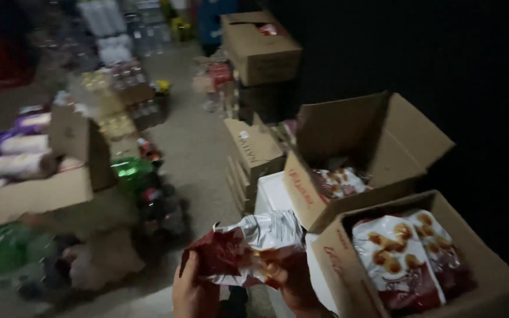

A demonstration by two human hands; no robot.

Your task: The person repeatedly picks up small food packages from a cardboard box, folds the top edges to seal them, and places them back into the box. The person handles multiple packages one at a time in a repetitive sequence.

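Both hands, left hand [191,290] and right hand [293,281], clamp one snack bag [245,247]; open carton [490,259] at three o'clock remains nearly full

Open cardboard boxes [349,176] of snack packets [393,259] stand right; bottled drinks [128,76] line the floor left.

hands [243,282] gripping snack bag [248,247], open carton [419,259]

Both hands rise at the near edge, close together: the left hand [191,291] with fingers curled shut in a grip, the right hand [293,285] likewise clenched, thumb up
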